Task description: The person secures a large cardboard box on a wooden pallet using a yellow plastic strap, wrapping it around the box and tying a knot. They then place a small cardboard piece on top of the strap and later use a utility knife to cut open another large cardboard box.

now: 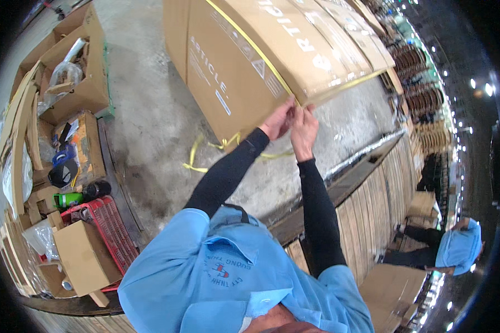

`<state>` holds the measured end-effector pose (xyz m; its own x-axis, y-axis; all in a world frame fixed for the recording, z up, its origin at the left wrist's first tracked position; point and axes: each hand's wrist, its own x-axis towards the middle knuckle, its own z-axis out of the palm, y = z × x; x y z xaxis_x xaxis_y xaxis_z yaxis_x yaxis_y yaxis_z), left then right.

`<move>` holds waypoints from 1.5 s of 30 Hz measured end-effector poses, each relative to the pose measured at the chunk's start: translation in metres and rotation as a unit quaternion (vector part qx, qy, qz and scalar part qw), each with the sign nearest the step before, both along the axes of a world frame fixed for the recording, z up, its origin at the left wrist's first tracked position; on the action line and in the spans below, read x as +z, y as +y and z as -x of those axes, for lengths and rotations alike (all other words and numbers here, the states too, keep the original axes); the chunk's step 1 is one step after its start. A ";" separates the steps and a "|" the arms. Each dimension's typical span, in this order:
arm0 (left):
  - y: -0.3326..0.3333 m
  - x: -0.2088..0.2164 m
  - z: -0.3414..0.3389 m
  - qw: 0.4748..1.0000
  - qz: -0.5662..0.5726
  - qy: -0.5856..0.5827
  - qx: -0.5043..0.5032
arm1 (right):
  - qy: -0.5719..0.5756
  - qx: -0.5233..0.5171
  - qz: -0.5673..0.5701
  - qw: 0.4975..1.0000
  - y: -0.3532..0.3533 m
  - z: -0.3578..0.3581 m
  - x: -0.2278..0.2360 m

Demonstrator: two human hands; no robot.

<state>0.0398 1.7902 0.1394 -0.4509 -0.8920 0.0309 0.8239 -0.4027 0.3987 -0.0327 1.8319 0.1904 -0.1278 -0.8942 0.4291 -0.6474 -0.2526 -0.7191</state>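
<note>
A large brown carton (233,91) stands in front of me with a yellow strap (262,54) running over its edge. At the carton's near corner, my left hand (279,120) is closed, fingers pinched on the strap. My right hand (305,131) is closed right beside it, pinching at the same spot on the strap. The fingertips of both hands nearly touch, and they partly cover the strap there. Another stretch of the strap goes off to the right along the carton's lower edge. Loose yellow strap ends hang and curl below the carton, behind my left forearm.
At left are an open wooden-sided bin (75,66) with scrap and plastic, a red plastic crate (112,230), and a small brown box (86,258). Wooden slats (366,205) run along the right. A person in a blue shirt (459,248) stands farther right, near flattened cardboard (391,291).
</note>
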 end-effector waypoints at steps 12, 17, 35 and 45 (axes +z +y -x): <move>-0.016 -0.028 0.029 0.995 -0.027 0.079 -0.049 | 0.047 -0.068 -0.071 0.994 0.013 0.004 -0.002; -0.029 -0.069 0.020 0.996 0.002 0.053 -0.076 | 0.002 -0.086 -0.051 0.995 0.011 -0.009 -0.034; -0.039 -0.091 0.026 0.994 0.005 0.108 0.027 | 0.051 -0.135 -0.049 0.988 0.026 -0.027 -0.020; -0.038 -0.075 0.025 0.996 0.039 0.083 0.018 | 0.056 -0.106 -0.031 0.992 0.027 -0.024 -0.011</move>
